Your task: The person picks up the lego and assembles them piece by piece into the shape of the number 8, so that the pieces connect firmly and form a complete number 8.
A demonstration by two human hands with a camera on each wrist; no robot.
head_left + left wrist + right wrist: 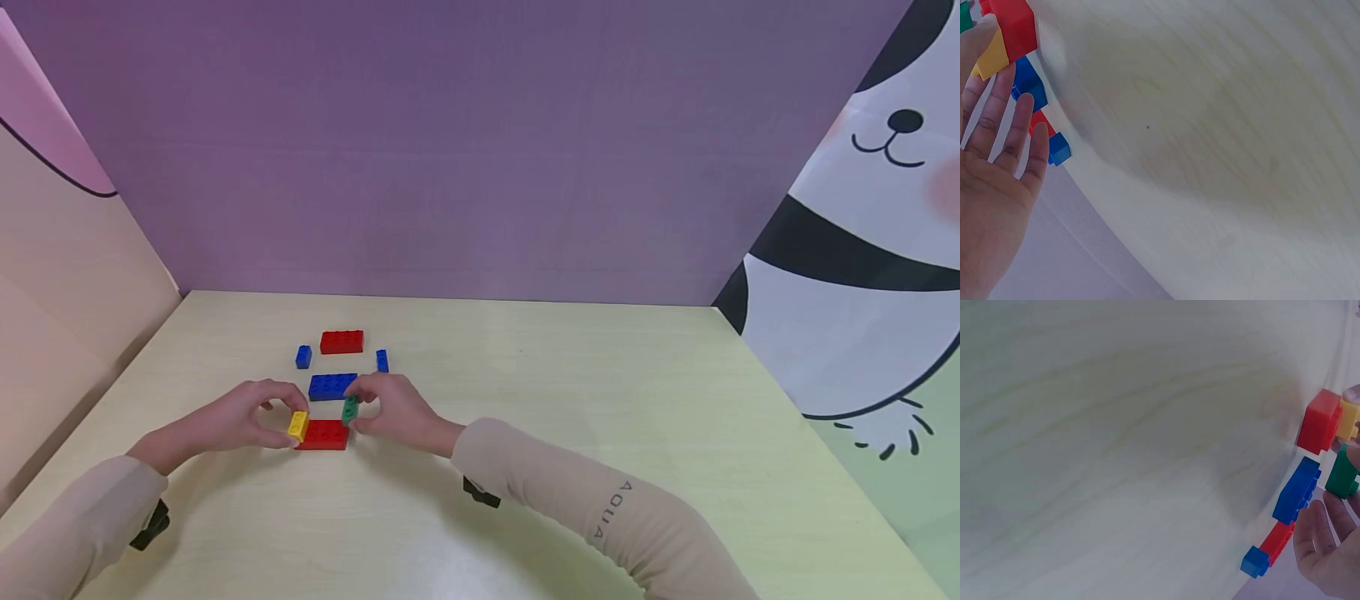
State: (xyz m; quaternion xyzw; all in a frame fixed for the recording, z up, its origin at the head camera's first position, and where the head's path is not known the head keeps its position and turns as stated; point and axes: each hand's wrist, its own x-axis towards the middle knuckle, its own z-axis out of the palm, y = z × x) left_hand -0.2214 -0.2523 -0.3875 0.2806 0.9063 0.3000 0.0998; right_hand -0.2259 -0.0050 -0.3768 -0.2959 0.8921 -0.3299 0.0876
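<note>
Between thumb and fingers, my left hand (243, 418) pinches a yellow toy brick (298, 426) at the left end of a red brick (326, 435) lying on the table. Opposite it, my right hand (400, 412) pinches a small green brick (350, 409) by its ends, close over the red brick's right end. In the right wrist view, the green brick (1340, 472) shows in the fingers beyond the red brick (1319, 422). The left wrist view has the yellow brick (995, 55) against the near red brick, with the other left fingers spread.
Just behind the near red brick lies a blue brick (330, 387). Farther back is a second red brick (342, 342), flanked by small blue bricks, one on the left (303, 357) and one on the right (382, 361). A purple wall panel (480, 167) borders the table's back edge.
</note>
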